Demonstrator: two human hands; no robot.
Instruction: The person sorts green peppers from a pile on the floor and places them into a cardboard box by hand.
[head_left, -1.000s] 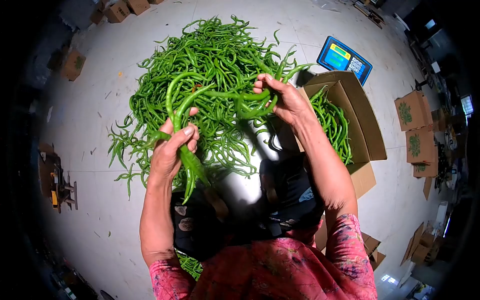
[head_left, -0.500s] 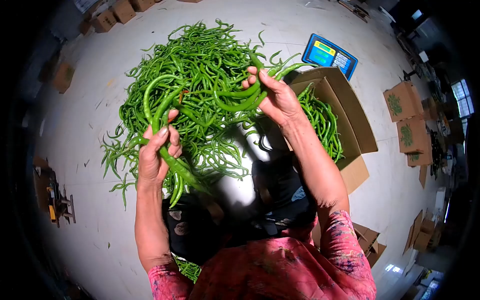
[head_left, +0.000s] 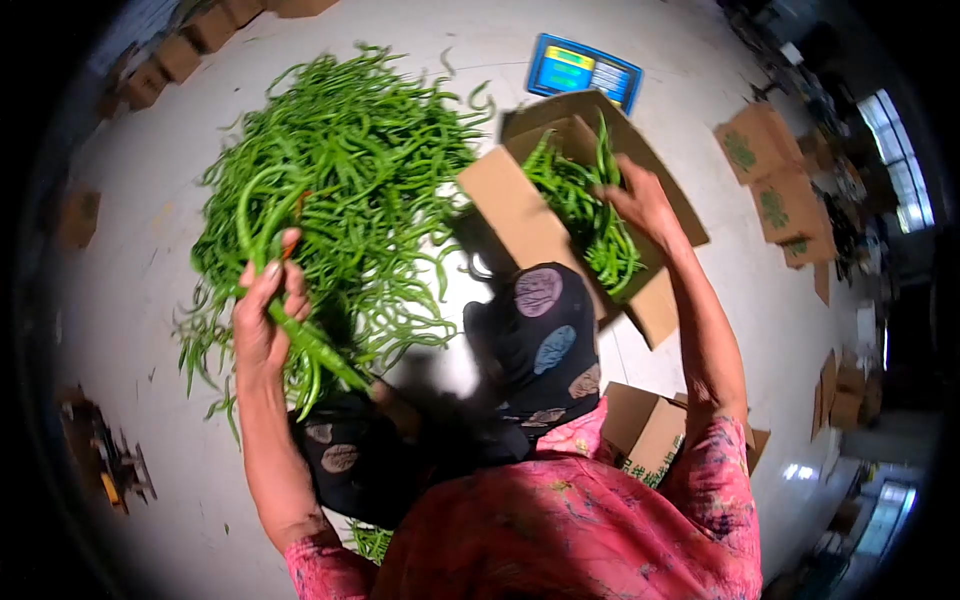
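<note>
My left hand (head_left: pixel 265 310) is closed around several long green chili peppers (head_left: pixel 315 345), whose curved ends stick out above and below the fist. A red chili (head_left: pixel 289 243) shows by its fingertips. Beneath and beyond this hand spreads a big heap of green chili peppers (head_left: pixel 350 150) on the floor. My right hand (head_left: pixel 645 203) reaches into an open cardboard box (head_left: pixel 520 205), with thumb and fingers around long green chili peppers (head_left: pixel 604 150). More peppers (head_left: pixel 612 250) lie inside the box below this hand. Part of the right hand's grip is hard to make out.
A blue scale display (head_left: pixel 585 72) stands behind the box. My knees (head_left: pixel 545 330) are just in front of the box. Another cardboard box (head_left: pixel 645 430) sits by my right side. Stacked cartons (head_left: pixel 780 190) stand at the right, with more cartons (head_left: pixel 180 58) at the far left.
My right hand has moved right and down into the box with its peppers, away from the heap. My left hand keeps its bunch. The view has shifted, showing more of the box.
</note>
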